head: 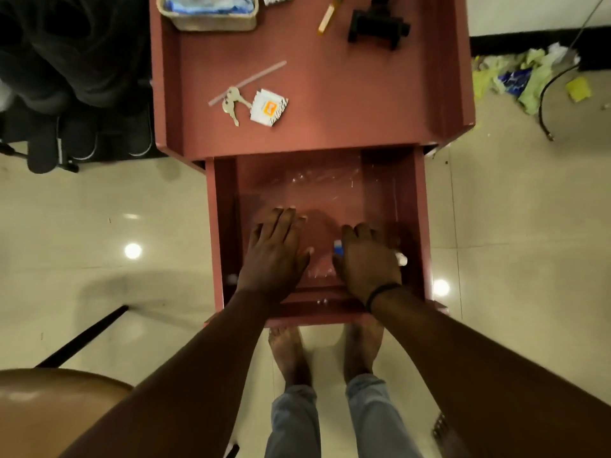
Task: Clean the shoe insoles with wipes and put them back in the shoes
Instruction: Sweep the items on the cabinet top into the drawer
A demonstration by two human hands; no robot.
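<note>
while both arms reach down into the open drawer [420, 206] of a reddish-brown table [330, 104], the left hand [276, 249] lies flat with fingers straight and together, palm down on a clear plastic sheet [324, 186] lining the drawer bottom, holding nothing. the right hand [367, 259], with a dark band round its wrist, has its fingers curled downward over something; a small blue and white object [338, 246] shows at its thumb side and a white bit at its outer edge, but whether the hand grips either cannot be told. no insoles can be made out in the drawer; dark shoes [79, 140] sit on the floor to the left of the table, well apart from the hands. on the tabletop lie a bunch of keys [231, 100], a thin rod [248, 82] just beside them, a white and orange packet [268, 108], a black device [377, 26], a yellow pen-like item [327, 16] and a basket [211, 21] with blue and white contents. the person's bare feet [291, 352] stand under the drawer front
</note>
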